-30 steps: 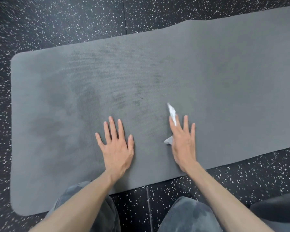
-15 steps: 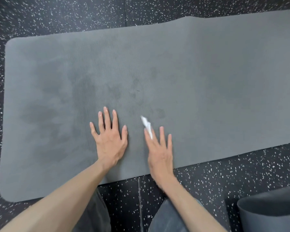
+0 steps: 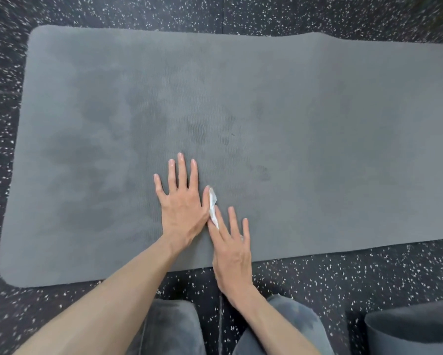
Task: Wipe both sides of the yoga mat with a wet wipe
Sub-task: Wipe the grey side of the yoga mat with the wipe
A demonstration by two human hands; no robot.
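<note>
A grey yoga mat point(image 3: 305, 124) lies flat on the floor, with darker damp patches across its left and middle parts. My left hand point(image 3: 182, 201) rests flat on the mat near its front edge, fingers straight and spread. Right beside it, my right hand point(image 3: 230, 244) presses a white wet wipe point(image 3: 212, 206) onto the mat with straight fingers. Only a strip of the wipe shows past my index finger; it touches my left thumb.
Black speckled rubber floor point(image 3: 343, 278) surrounds the mat. My knees in grey trousers point(image 3: 174, 326) are just below the mat's front edge. A dark grey rolled or curved object point(image 3: 415, 329) sits at the bottom right corner.
My right hand has slid the wipe leftward along the mat until it meets my left hand. My left hand stays flat on the mat. The view has shifted.
</note>
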